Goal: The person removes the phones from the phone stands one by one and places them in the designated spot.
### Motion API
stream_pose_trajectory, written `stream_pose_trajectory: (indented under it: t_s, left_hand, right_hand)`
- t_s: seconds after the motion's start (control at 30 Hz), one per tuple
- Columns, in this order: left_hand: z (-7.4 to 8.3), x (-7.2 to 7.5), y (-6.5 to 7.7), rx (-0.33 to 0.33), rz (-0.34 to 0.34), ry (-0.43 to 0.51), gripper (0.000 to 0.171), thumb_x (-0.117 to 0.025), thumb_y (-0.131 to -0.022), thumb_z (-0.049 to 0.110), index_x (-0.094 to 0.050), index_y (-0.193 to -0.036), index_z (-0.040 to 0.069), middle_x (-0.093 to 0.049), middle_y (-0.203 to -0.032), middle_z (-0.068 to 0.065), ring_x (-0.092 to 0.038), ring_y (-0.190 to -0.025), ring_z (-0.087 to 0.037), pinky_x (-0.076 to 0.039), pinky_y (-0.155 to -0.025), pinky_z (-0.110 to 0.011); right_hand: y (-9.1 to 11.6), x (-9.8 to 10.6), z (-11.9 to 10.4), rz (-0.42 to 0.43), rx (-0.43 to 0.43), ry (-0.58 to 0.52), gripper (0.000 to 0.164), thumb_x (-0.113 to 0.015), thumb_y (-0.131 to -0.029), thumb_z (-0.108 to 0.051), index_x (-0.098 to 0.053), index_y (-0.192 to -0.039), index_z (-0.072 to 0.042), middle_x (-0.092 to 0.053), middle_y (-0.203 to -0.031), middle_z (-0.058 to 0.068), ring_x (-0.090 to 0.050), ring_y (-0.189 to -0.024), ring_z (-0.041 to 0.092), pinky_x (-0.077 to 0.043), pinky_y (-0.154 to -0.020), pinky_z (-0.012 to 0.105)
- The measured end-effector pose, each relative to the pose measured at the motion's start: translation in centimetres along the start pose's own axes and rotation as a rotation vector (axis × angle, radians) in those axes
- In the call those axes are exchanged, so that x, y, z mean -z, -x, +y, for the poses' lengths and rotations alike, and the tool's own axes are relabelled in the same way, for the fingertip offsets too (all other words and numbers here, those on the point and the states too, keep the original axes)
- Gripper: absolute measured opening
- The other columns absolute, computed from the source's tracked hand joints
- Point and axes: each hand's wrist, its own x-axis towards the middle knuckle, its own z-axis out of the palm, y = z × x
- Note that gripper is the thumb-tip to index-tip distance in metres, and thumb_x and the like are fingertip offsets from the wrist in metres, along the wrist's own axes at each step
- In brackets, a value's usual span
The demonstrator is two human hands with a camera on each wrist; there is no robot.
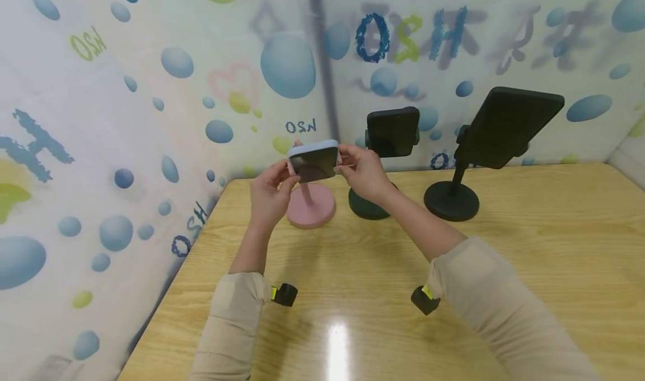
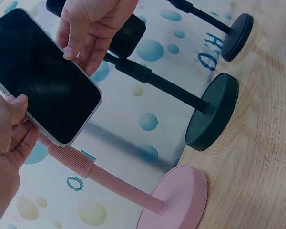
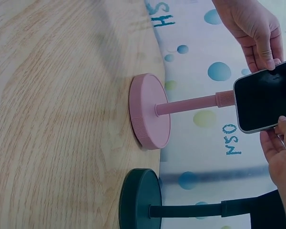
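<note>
A smartphone with a dark screen and pale frame sits at the head of a pink phone stand, tilted toward me. My left hand pinches one edge of it, thumb on the front side. At the opposite edge, my right hand pinches it with thumb and fingers. In the left wrist view, the phone overlaps the top of the pink stand's ribbed pole. The holder behind the phone is mostly hidden; bits of pink show beside my fingertips.
Right of the pink stand, a dark green stand carries another phone. Further right stands a black stand holding a tablet. All three are on a wooden table against a patterned wall covering.
</note>
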Motion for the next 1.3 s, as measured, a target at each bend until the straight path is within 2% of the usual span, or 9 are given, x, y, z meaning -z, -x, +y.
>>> stream_pose_trajectory:
  t_s: [0.1,0.23,0.33,0.47,0.57,0.63,0.83,1.07,1.3]
  left_hand:
    - [0.2,0.0,0.0,-0.012,-0.005,-0.014,0.031,-0.059,-0.075,-0.018,-0.056,-0.106,-0.019,-0.060,-0.099,-0.031,-0.059,-0.076,0.003,-0.049,-0.070,-0.019]
    - [0.1,0.0,0.0,-0.045,-0.003,-0.041,0.031,-0.061,-0.075,-0.017,-0.057,-0.105,-0.018,-0.061,-0.096,-0.030,-0.063,-0.077,-0.012,-0.048,-0.069,-0.017]
    - [-1.0,0.0,0.0,-0.063,-0.004,-0.042,0.031,-0.062,-0.075,-0.015,-0.059,-0.106,-0.016,-0.063,-0.094,-0.028,-0.065,-0.076,-0.024,-0.047,-0.068,-0.014]
    - [-2.4,0.1,-0.1,-0.083,-0.007,-0.035,0.032,-0.065,-0.074,-0.013,-0.061,-0.106,-0.012,-0.064,-0.091,-0.024,-0.064,-0.076,-0.014,-0.046,-0.067,-0.014]
    - [-2.6,0.2,0.0,-0.101,-0.012,-0.028,0.032,-0.065,-0.075,-0.012,-0.061,-0.107,-0.011,-0.065,-0.091,-0.024,-0.062,-0.076,-0.004,-0.048,-0.068,-0.015]
    - [-2.6,0.2,0.1,-0.106,-0.014,-0.022,0.032,-0.065,-0.075,-0.011,-0.061,-0.107,-0.010,-0.064,-0.092,-0.023,-0.062,-0.077,-0.002,-0.048,-0.068,-0.016]
    - [-2.0,0.2,0.3,-0.079,-0.028,-0.024,0.032,-0.064,-0.075,-0.012,-0.060,-0.107,-0.012,-0.064,-0.094,-0.025,-0.062,-0.077,-0.006,-0.048,-0.069,-0.016]
    - [0.9,0.2,0.8,-0.099,-0.051,-0.034,0.029,-0.062,-0.075,-0.014,-0.059,-0.105,-0.016,-0.063,-0.094,-0.028,-0.064,-0.079,-0.014,-0.048,-0.070,-0.016]
    - [-0.6,0.1,0.9,-0.086,-0.072,0.012,0.032,-0.064,-0.076,-0.011,-0.061,-0.108,-0.010,-0.065,-0.094,-0.022,-0.064,-0.080,-0.009,-0.049,-0.072,-0.020]
  right_hand:
    - [0.1,0.1,0.0,0.008,0.001,0.004,0.034,-0.059,-0.084,0.002,-0.056,-0.118,0.001,-0.062,-0.103,0.015,-0.060,-0.095,0.024,-0.049,-0.078,0.033]
    - [0.2,0.2,-0.1,0.007,0.004,0.008,0.036,-0.059,-0.084,0.002,-0.055,-0.120,0.002,-0.061,-0.106,0.016,-0.060,-0.095,0.024,-0.049,-0.078,0.033]
    - [0.3,0.3,-0.2,0.003,0.000,0.011,0.037,-0.059,-0.084,0.001,-0.054,-0.121,0.002,-0.061,-0.106,0.016,-0.060,-0.095,0.025,-0.049,-0.079,0.034]
    - [0.6,0.4,-0.4,0.005,-0.003,0.014,0.037,-0.060,-0.084,0.000,-0.054,-0.120,0.003,-0.061,-0.106,0.016,-0.060,-0.094,0.025,-0.049,-0.079,0.034]
    - [0.8,0.5,-0.5,0.009,0.003,0.022,0.037,-0.061,-0.084,-0.001,-0.054,-0.120,0.003,-0.062,-0.103,0.016,-0.061,-0.092,0.024,-0.049,-0.078,0.035]
    - [0.9,0.5,-0.4,0.010,0.012,0.028,0.037,-0.061,-0.084,-0.001,-0.055,-0.120,0.003,-0.063,-0.101,0.016,-0.061,-0.090,0.024,-0.049,-0.077,0.035]
    - [1.1,0.6,-0.3,0.007,0.039,0.031,0.035,-0.062,-0.083,-0.001,-0.056,-0.117,0.003,-0.064,-0.097,0.016,-0.062,-0.086,0.023,-0.049,-0.074,0.034]
    - [1.7,1.0,-0.3,0.002,0.061,0.013,0.035,-0.063,-0.082,0.000,-0.057,-0.116,0.003,-0.064,-0.098,0.016,-0.063,-0.085,0.024,-0.050,-0.072,0.033]
    - [2.4,1.5,-0.4,0.006,0.080,0.013,0.028,-0.062,-0.083,-0.001,-0.060,-0.111,0.001,-0.065,-0.093,0.013,-0.064,-0.082,0.020,-0.048,-0.065,0.028]
